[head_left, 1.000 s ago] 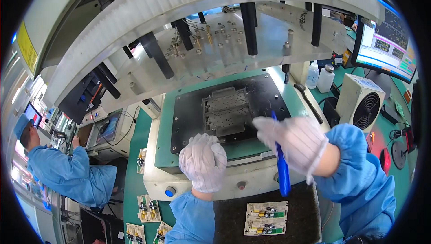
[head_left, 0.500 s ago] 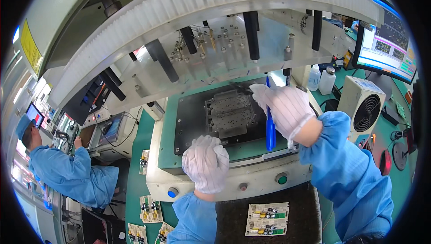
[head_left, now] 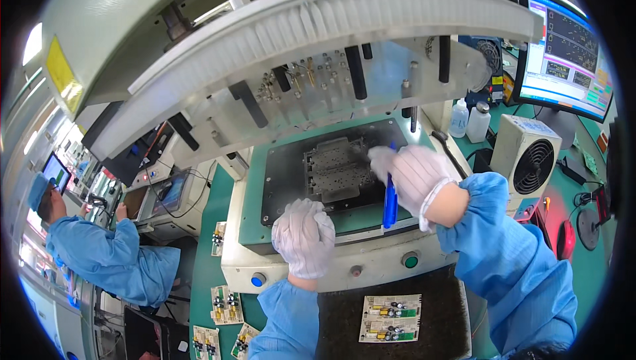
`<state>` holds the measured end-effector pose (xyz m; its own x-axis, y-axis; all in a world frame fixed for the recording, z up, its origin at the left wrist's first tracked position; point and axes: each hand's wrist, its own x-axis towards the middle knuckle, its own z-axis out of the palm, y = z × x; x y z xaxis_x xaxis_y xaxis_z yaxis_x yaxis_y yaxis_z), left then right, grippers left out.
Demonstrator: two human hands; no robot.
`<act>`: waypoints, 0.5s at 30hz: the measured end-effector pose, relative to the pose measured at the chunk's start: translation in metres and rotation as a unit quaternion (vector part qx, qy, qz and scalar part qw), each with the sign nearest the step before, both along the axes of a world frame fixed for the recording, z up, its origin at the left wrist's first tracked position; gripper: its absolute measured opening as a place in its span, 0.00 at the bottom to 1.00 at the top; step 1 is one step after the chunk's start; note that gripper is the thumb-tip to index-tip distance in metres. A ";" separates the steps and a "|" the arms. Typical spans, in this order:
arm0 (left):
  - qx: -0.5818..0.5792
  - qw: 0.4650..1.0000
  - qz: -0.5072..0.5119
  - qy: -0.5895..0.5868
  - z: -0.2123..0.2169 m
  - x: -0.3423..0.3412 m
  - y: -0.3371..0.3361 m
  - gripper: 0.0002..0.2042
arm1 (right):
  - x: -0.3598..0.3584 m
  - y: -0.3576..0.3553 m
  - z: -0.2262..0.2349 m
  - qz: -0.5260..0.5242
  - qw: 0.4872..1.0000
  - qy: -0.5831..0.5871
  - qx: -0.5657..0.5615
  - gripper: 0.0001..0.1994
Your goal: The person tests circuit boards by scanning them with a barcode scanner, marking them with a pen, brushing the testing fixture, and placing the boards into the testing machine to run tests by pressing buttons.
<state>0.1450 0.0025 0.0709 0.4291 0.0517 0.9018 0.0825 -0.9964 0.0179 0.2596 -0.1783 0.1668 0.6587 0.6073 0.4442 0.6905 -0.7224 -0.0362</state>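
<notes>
My right hand, in a white striped glove, is closed round a blue pen that hangs tilted below the fingers. It hovers over the right side of a black fixture plate with a recessed metal nest. A dark blur shows at its fingertips; I cannot tell what it is. My left hand, gloved too, is curled closed at the plate's front edge, and whatever lies inside its fingers is hidden. Above both hands hangs a clear press plate with black posts and probe pins.
Circuit boards lie in front, one on a dark mat and several at the left. The machine's front has a blue button and a green one. At right stand white bottles, a fan unit and a monitor. A co-worker sits left.
The view has shifted, showing more of the press top. My right hand has moved slightly down and left over the plate with the pen. My left hand stays at the front edge.
</notes>
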 end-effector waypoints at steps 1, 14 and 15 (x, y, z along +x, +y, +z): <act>-0.011 1.000 0.001 0.013 0.000 -0.001 -0.001 0.06 | -0.001 0.003 -0.002 0.065 0.996 -0.037 0.041 0.08; -0.047 0.972 -0.092 0.214 0.069 -0.061 -0.063 0.16 | -0.052 -0.066 0.003 0.166 0.956 -0.003 0.241 0.13; -0.034 0.914 -0.122 0.386 0.067 -0.074 -0.077 0.20 | -0.069 -0.095 -0.002 0.174 0.957 0.036 0.228 0.14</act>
